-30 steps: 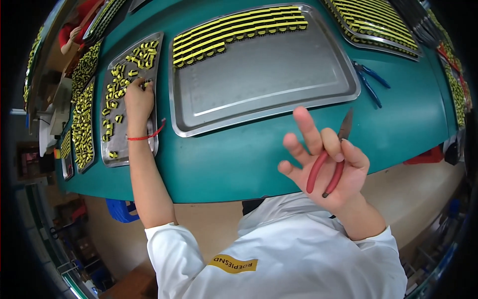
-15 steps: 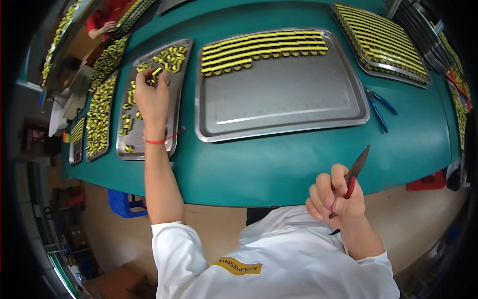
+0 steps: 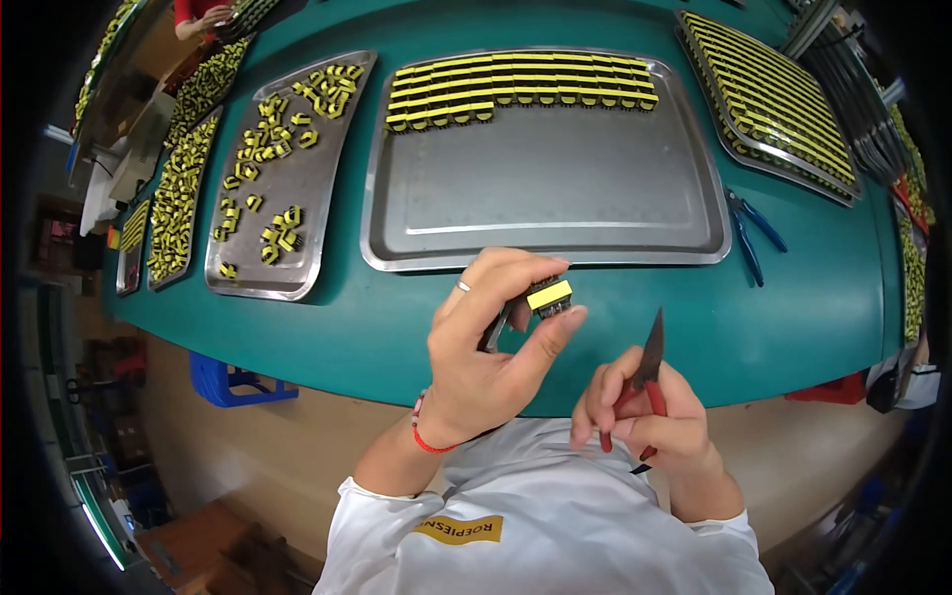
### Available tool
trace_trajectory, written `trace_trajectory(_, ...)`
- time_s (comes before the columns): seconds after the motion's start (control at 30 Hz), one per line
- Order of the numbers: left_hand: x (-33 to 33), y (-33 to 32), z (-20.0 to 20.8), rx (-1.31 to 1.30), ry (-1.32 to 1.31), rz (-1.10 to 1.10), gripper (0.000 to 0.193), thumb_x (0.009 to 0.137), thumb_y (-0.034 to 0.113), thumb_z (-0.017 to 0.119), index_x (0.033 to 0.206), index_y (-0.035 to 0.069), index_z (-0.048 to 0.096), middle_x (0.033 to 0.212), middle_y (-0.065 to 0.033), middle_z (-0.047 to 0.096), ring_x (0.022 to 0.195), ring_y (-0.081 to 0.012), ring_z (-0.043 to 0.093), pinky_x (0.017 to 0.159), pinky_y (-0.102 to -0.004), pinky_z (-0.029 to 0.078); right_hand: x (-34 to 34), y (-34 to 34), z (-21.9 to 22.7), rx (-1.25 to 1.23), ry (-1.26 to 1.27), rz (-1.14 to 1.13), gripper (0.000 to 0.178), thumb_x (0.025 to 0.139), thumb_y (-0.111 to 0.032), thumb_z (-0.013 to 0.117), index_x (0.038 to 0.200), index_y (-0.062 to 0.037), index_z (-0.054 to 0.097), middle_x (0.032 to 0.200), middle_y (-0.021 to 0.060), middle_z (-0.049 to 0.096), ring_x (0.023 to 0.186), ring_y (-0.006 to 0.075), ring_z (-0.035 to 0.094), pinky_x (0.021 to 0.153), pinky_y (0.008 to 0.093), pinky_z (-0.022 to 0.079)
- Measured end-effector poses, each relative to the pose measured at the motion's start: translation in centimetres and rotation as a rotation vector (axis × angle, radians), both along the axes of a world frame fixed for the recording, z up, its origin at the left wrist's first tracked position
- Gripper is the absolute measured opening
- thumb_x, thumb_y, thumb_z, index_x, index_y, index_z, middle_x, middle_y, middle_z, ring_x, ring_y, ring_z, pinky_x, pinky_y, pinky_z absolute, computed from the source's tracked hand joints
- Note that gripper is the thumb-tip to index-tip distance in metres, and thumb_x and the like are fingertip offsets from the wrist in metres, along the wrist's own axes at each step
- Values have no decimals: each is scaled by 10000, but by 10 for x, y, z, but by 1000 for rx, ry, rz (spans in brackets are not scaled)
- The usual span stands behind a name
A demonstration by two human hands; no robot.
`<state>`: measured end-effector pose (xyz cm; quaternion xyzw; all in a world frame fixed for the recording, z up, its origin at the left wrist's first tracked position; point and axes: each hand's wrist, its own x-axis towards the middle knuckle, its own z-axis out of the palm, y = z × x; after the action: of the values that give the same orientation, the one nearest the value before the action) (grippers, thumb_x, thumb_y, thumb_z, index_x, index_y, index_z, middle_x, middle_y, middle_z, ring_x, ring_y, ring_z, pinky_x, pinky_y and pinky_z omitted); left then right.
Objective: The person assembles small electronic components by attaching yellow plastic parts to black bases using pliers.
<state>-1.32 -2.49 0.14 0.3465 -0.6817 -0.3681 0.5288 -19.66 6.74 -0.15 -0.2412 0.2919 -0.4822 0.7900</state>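
Observation:
My left hand [image 3: 486, 347] is raised before the front edge of the large tray. Between its thumb and fingertips is a small yellow-taped transformer [image 3: 550, 297] with a black base and thin metal pins. Something dark shows behind the thumb, inside the curled fingers; I cannot make out what it is. To the right, my right hand [image 3: 659, 412] grips red-handled scissors [image 3: 650, 372], their dark pointed blades upward. The scissors are apart from the transformer. Neat rows of similar transformers [image 3: 516, 87] line the far part of the large metal tray [image 3: 555, 178].
On the left, a narrower tray [image 3: 283, 193] bears scattered transformers, with fuller trays [image 3: 178, 198] beyond. Blue-handled pliers [image 3: 757, 233] lie right of the large tray. A stacked, filled tray [image 3: 769, 104] stands at the far right. Another person's hand [image 3: 205, 20] shows at the far left.
My left hand has come from the narrower left tray to the front middle, now with a transformer in its fingers. My right hand has shifted left, and the scissors' red handles now show spread apart.

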Motion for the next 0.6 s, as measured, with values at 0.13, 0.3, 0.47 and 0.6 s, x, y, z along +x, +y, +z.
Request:
trace_trajectory(0.13, -1, 9, -6, 7, -18, 20, 335, 784, 2, 786, 1097, 6, 668, 912, -67, 632, 682, -104, 511, 556, -232, 400, -5, -4, 11, -72, 140, 143, 394, 707, 93, 456, 1096, 30, 469, 809, 196, 620, 736, 289, 656, 566, 317, 474)
trace_trajectory(0.3, -4, 14, -9, 95, -15, 33, 345, 767, -9, 789, 1091, 4, 671, 870, -66, 630, 671, -102, 508, 554, -236, 400, -4, -14, 20, 22, -54, 382, 462, 710, 109, 357, 1155, 27, 452, 910, 185, 622, 803, 249, 653, 574, 298, 515)
trace_trajectory(0.47, -2, 16, -8, -97, -82, 29, 402, 701, -97, 768, 1082, -4, 679, 903, -94, 646, 651, -114, 557, 497, -226, 406, -3, -18, 7, 50, -168, 507, 453, 708, 111, 358, 1141, 34, 466, 949, 202, 619, 851, 278, 663, 605, 323, 566)
trace_trajectory(0.6, -2, 23, -6, -73, -84, 10, 392, 656, -128, 717, 1040, -63, 677, 906, -152, 654, 759, -187, 613, 638, -262, 485, -1, -18, 6, 53, -175, 557, 421, 710, 105, 375, 1114, 39, 475, 916, 196, 619, 803, 267, 665, 578, 303, 554)
